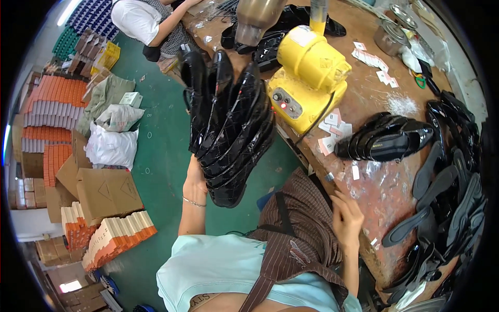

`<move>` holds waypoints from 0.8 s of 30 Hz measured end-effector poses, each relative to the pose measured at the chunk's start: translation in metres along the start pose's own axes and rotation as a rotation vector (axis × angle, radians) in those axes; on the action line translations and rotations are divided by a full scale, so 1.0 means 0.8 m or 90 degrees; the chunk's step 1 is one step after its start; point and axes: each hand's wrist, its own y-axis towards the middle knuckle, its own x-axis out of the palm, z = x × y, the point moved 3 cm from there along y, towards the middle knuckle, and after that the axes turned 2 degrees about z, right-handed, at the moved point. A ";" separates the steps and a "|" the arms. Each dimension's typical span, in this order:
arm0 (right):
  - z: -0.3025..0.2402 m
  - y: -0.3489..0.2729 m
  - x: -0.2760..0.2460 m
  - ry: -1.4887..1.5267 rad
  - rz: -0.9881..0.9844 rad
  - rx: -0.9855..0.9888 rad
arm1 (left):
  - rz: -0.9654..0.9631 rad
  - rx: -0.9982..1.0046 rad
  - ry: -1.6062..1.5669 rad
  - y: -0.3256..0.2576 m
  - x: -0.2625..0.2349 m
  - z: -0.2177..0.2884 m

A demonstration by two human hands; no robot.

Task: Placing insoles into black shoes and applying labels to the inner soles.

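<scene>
My left hand holds up a nested stack of glossy black shoes from underneath, over the gap between my body and the machine. Most of its fingers are hidden behind the shoes. At the near edge of the workbench, my right hand is empty, its fingers loosely bent and apart. Beyond it on the bench lies another nested group of black shoes. A yellow machine with a small control panel stands just right of the held stack.
Black insoles and more shoes crowd the bench's right side. Paper tags, a metal canister and green-handled scissors lie about. Stacked boxes and white sacks line the left floor. A co-worker sits at the far left.
</scene>
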 end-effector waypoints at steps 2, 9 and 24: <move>0.032 -0.022 -0.016 -0.031 0.032 0.076 | -0.183 -0.055 -0.120 0.014 0.001 0.001; 0.080 -0.054 -0.032 -0.059 0.058 0.208 | -0.153 -0.104 -0.098 0.029 0.033 -0.006; 0.112 -0.062 -0.041 -0.088 0.076 0.233 | -0.152 -0.016 -0.099 0.033 0.057 0.013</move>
